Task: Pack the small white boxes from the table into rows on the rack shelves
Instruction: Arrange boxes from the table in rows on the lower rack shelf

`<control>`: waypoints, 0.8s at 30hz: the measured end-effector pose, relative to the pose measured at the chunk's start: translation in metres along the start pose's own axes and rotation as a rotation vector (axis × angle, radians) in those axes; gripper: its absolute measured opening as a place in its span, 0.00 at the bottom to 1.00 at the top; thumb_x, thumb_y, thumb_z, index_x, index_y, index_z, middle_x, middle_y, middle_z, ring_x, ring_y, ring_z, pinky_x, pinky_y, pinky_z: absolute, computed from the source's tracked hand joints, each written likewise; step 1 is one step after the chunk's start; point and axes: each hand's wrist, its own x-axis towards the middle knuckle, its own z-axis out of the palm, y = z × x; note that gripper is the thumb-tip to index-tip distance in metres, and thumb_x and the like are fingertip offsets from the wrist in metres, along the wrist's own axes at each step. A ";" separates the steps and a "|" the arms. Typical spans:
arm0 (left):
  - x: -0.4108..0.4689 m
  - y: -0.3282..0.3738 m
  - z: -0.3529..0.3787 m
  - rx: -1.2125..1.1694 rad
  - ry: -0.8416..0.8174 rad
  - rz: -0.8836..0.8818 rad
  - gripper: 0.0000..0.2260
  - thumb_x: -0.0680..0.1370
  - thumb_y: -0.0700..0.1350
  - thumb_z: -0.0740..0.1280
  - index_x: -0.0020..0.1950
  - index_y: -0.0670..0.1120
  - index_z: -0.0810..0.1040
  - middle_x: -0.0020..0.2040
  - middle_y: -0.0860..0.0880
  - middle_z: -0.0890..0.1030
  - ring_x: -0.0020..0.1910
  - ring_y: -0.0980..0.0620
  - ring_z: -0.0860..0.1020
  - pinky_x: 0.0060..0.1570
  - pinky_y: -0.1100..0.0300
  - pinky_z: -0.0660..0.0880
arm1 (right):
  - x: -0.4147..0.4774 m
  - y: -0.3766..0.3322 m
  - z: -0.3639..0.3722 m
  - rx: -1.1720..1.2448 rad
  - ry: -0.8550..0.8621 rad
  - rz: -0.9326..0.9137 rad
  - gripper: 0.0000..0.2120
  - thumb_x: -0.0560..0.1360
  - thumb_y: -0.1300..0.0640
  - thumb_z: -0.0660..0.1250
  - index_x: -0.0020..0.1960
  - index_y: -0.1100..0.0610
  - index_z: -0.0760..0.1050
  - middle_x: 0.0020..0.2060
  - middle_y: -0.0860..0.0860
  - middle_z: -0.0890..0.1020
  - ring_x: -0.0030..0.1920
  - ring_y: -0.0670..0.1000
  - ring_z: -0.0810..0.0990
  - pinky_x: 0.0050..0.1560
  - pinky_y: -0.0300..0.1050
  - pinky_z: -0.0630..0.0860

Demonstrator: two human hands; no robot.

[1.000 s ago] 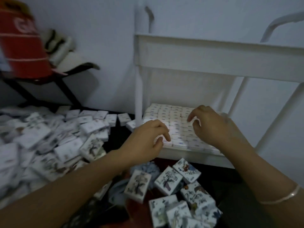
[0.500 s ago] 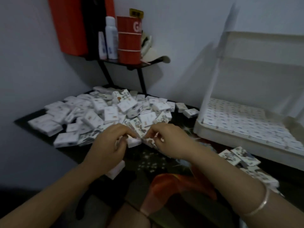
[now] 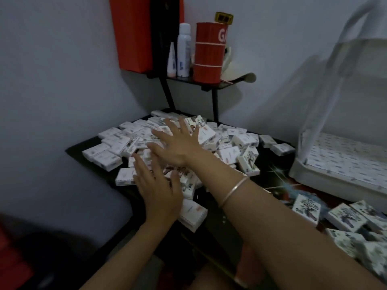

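A heap of small white boxes (image 3: 240, 141) covers the far left part of the dark table (image 3: 278, 174). My left hand (image 3: 157, 191) lies flat on the near side of the heap, fingers spread, holding nothing. My right hand (image 3: 178, 143) stretches over the middle of the heap, fingers apart and pressing on the boxes. At the right stands the white rack (image 3: 301, 172), its lower shelf filled with rows of boxes (image 3: 345, 162). Several more boxes with printed pictures (image 3: 345, 216) lie at the near right.
A black wall shelf (image 3: 209, 84) above the heap holds a red can (image 3: 209, 53), a white spray bottle (image 3: 184, 49) and a small tube. A red and black case (image 3: 134, 32) hangs at its left. The table's left edge drops off beside the heap.
My view swung left from the rack to the heap. Both hands left the rack shelf, pinched at boxes at the heap's edge, and now lie open and spread over the heap.
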 end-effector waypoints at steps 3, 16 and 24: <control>0.003 -0.002 0.008 0.067 -0.098 -0.046 0.33 0.78 0.58 0.45 0.80 0.45 0.45 0.79 0.41 0.42 0.78 0.44 0.42 0.75 0.41 0.40 | 0.005 0.016 0.008 -0.028 -0.026 0.017 0.35 0.72 0.25 0.38 0.75 0.38 0.58 0.78 0.48 0.55 0.78 0.57 0.42 0.70 0.72 0.36; -0.043 0.043 0.021 0.032 -0.266 0.170 0.35 0.77 0.64 0.39 0.79 0.46 0.42 0.80 0.48 0.41 0.77 0.51 0.35 0.76 0.46 0.40 | -0.077 0.082 0.001 -0.019 0.031 0.147 0.39 0.71 0.26 0.35 0.69 0.43 0.67 0.68 0.49 0.74 0.71 0.54 0.68 0.73 0.65 0.47; -0.078 0.088 0.041 -0.036 -0.406 0.221 0.33 0.78 0.64 0.40 0.79 0.49 0.37 0.79 0.49 0.37 0.75 0.54 0.29 0.74 0.50 0.32 | -0.146 0.120 -0.009 0.030 0.022 0.286 0.29 0.77 0.34 0.41 0.66 0.43 0.70 0.67 0.46 0.73 0.71 0.52 0.65 0.72 0.65 0.48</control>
